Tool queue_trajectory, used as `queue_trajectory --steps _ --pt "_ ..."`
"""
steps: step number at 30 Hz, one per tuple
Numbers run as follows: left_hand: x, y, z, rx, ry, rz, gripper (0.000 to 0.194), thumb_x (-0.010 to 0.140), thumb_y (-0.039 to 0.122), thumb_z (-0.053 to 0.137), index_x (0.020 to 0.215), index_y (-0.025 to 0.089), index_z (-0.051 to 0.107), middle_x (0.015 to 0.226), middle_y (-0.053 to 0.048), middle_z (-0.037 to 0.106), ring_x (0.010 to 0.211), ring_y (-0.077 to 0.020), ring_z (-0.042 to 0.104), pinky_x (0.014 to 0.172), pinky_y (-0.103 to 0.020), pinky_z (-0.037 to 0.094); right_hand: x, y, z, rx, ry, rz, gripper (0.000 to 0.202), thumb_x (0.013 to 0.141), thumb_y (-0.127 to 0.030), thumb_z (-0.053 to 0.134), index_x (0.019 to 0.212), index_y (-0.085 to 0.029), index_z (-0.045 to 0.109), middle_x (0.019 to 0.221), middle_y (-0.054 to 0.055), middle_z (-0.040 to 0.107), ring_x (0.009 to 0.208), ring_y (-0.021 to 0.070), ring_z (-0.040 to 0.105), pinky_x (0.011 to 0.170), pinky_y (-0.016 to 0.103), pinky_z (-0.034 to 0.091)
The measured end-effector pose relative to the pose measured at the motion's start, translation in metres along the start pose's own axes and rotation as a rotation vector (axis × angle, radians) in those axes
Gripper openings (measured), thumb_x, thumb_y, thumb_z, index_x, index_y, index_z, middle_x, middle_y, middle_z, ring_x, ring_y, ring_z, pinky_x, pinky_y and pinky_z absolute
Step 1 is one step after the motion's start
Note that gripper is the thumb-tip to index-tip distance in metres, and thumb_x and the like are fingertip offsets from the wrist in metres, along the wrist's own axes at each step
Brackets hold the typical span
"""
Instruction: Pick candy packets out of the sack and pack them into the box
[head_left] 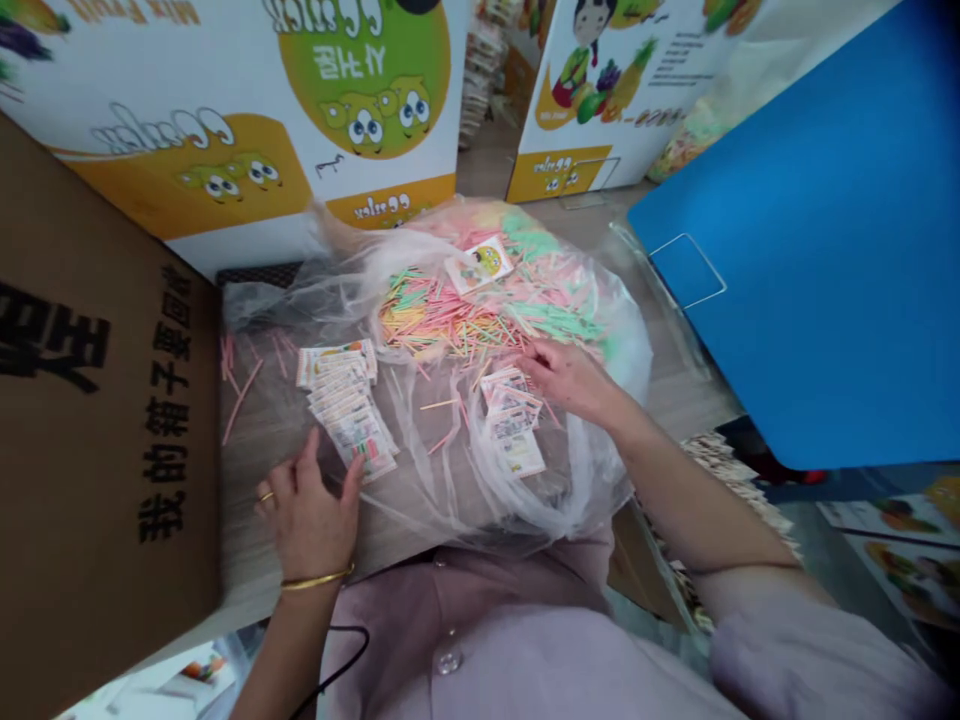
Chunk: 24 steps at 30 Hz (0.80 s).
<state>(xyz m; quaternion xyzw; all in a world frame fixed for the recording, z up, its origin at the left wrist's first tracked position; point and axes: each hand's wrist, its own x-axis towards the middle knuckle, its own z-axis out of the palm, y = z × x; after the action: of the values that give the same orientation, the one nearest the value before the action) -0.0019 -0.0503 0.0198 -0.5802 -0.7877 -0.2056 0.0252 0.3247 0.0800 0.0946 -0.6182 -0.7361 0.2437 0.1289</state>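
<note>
A clear plastic bag (pixel 630 330) lies opened on the table, with a heap of thin pink, green and yellow candy sticks (pixel 465 325) in it. One small printed packet (pixel 482 265) rests on the heap. My left hand (pixel 315 510) is spread, its thumb at the lower end of a fanned row of packets (pixel 345 405). My right hand (pixel 562 375) has its fingers drawn together at the near edge of the sticks, just above a second row of packets (pixel 514 420). What its fingertips hold is too small to make out.
White and orange printed cartons (pixel 375 100) stand behind the bag. A brown cardboard box (pixel 112 400) walls off the left side. On the right is a large blue panel (pixel 817 260) with a wire loop. Loose sticks (pixel 241 400) lie on the table (pixel 255 500) at left.
</note>
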Motion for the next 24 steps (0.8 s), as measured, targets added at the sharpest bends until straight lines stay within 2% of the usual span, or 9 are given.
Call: queue_trajectory --steps 2,5,8,12,15,17,20,22,24 --pt "0.000 0.005 -0.004 -0.067 0.066 0.066 0.058 0.092 0.057 0.054 0.133 0.016 0.061 0.115 -0.017 0.063 0.114 -0.0352 0.055 0.103 -0.055 0.042 -0.018 0.016 0.012 -0.034 -0.045 -0.020 0.023 0.097 -0.036 0.054 0.085 -0.019 0.063 0.078 0.001 0.065 0.072 0.0164 0.057 0.068 0.028 0.039" --pt "0.006 0.022 -0.006 -0.176 0.084 0.173 0.040 0.096 0.046 0.054 0.119 0.017 0.068 0.109 -0.014 0.064 0.109 -0.0303 0.059 0.102 -0.050 0.044 -0.036 0.027 0.041 -0.111 -0.068 -0.202 0.016 0.090 -0.031 0.067 0.097 -0.016 0.063 0.099 0.008 0.066 0.092 0.0216 0.059 0.083 0.033 0.044" --pt "0.013 0.045 -0.004 -0.320 -0.045 0.284 0.033 0.098 0.040 0.049 0.111 0.018 0.070 0.104 -0.013 0.067 0.104 -0.0282 0.061 0.099 -0.047 0.046 -0.041 0.034 0.058 -0.167 -0.026 -0.338 0.011 0.091 -0.026 0.066 0.095 -0.016 0.063 0.101 0.011 0.065 0.100 0.0252 0.056 0.092 0.040 0.045" --pt "0.015 0.069 0.003 -0.503 -0.238 0.333 0.029 0.098 0.037 0.048 0.109 0.020 0.069 0.100 -0.010 0.068 0.100 -0.0253 0.063 0.096 -0.043 0.047 -0.036 0.046 0.053 -0.129 0.069 -0.341 0.016 0.099 -0.025 0.052 0.097 -0.016 0.065 0.105 0.013 0.067 0.104 0.0264 0.058 0.098 0.043 0.045" --pt "0.011 0.081 0.006 -0.647 -0.351 0.267 0.027 0.098 0.037 0.050 0.107 0.022 0.071 0.102 -0.008 0.070 0.100 -0.0226 0.064 0.096 -0.041 0.048 -0.035 0.045 0.042 0.061 0.106 -0.224 0.017 0.098 -0.024 0.049 0.109 -0.018 0.062 0.109 0.011 0.067 0.102 0.0236 0.061 0.094 0.040 0.047" --pt "0.009 0.089 0.008 -0.786 -0.445 0.167 0.030 0.095 0.040 0.056 0.116 0.023 0.069 0.111 -0.008 0.071 0.104 -0.0220 0.065 0.098 -0.039 0.050 -0.036 0.035 0.037 0.275 0.083 -0.147 0.020 0.096 -0.026 0.052 0.114 -0.019 0.057 0.109 0.009 0.067 0.097 0.0209 0.062 0.089 0.037 0.049" --pt "0.006 0.101 0.013 -1.100 -0.637 -0.027 0.054 0.087 0.046 0.067 0.135 0.024 0.060 0.132 -0.011 0.067 0.118 -0.0244 0.064 0.101 -0.039 0.051 -0.037 0.009 0.039 0.612 -0.052 -0.140 0.022 0.095 -0.032 0.054 0.113 -0.020 0.053 0.106 0.007 0.066 0.092 0.0175 0.063 0.083 0.032 0.050" --pt "0.005 0.107 0.017 -1.255 -0.780 -0.129 0.053 0.086 0.049 0.068 0.132 0.022 0.063 0.130 -0.010 0.070 0.118 -0.0257 0.065 0.101 -0.039 0.051 -0.032 -0.008 0.044 0.723 -0.167 -0.186 0.022 0.095 -0.034 0.055 0.111 -0.019 0.052 0.102 0.005 0.065 0.090 0.0160 0.062 0.081 0.030 0.050" --pt "0.005 0.109 0.021 -1.307 -0.858 -0.214 0.045 0.087 0.051 0.066 0.119 0.021 0.071 0.117 -0.008 0.075 0.109 -0.0250 0.069 0.097 -0.038 0.054 -0.018 -0.017 0.049 0.695 -0.241 -0.251 0.022 0.096 -0.035 0.055 0.111 -0.019 0.054 0.101 0.004 0.066 0.089 0.0151 0.062 0.081 0.029 0.048"
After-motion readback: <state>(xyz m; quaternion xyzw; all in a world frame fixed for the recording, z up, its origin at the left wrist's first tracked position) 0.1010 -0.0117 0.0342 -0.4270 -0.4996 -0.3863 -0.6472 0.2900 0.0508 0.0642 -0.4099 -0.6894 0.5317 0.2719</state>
